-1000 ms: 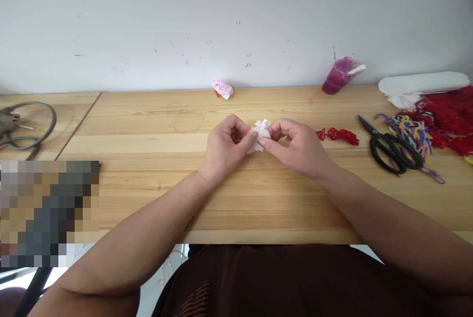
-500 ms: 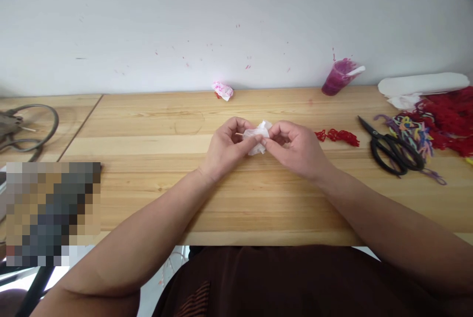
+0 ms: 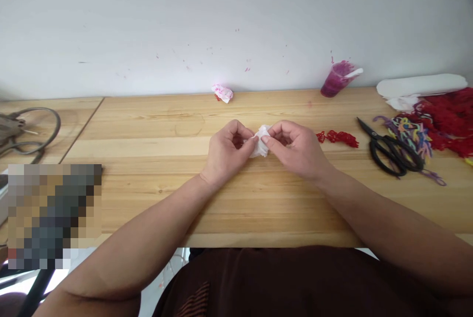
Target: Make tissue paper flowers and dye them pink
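Between my hands is a small crumpled white tissue, held just above the wooden table. My left hand pinches its left side between thumb and fingers. On the other side, my right hand grips it with thumb and forefinger. Anything wrapped inside the tissue is hidden. Just right of my right hand lies a short bundle of red yarn. Black-handled scissors rest farther right, their blades pointing up and left.
A tilted cup of purple liquid with a white stick stands by the wall. A pink-stained tissue wad lies at the back. On the right are a white roll, multicoloured yarn scraps and a red yarn heap.
The tissue is bunched more tightly, and my thumbs have shifted on it, the left one drawing slightly back. The view has tilted a little.
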A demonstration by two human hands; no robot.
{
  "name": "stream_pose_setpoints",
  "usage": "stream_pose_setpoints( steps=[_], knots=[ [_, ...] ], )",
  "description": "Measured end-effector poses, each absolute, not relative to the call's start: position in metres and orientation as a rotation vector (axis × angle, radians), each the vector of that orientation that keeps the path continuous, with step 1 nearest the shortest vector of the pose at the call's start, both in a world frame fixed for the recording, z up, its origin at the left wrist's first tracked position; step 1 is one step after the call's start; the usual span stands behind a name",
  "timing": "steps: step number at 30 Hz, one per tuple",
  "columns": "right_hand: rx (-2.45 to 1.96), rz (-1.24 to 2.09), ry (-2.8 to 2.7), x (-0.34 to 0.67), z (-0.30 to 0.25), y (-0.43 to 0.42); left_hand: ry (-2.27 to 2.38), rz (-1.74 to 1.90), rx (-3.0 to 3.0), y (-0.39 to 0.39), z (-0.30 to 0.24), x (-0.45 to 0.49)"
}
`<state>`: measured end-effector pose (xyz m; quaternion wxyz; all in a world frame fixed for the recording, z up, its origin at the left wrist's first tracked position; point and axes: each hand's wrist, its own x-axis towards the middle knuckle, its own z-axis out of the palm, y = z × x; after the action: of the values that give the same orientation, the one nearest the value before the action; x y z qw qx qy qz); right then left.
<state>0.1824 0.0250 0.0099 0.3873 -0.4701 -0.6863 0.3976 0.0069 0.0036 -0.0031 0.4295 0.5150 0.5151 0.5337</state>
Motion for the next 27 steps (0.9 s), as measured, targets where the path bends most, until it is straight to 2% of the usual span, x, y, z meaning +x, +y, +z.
stream_pose_setpoints(
  steps=[4,15,19,23,27],
  knots=[
    [-1.209,1.093,-1.694,0.1828,0.0059,0.0280,1.216,1.284,1.028,0.0058,-0.0011,0.0039],
    [-1.173,0.933,-1.860,0.1810,0.0124,0.0206,1.144,1.290,0.872,0.0068,0.0017,0.0031],
    [-1.150,0.878,-1.859,0.1814,0.0142,0.0205,1.231,1.331,1.126,0.0052,-0.0003,0.0036],
    [-1.161,0.989,-1.766,0.1814,0.0128,0.0223,1.252,1.359,1.331,0.0032,-0.0019,0.0053],
    [-1.176,1.087,-1.683,0.1823,0.0075,0.0266,1.217,1.338,1.054,0.0054,-0.0010,0.0036]
  ],
)
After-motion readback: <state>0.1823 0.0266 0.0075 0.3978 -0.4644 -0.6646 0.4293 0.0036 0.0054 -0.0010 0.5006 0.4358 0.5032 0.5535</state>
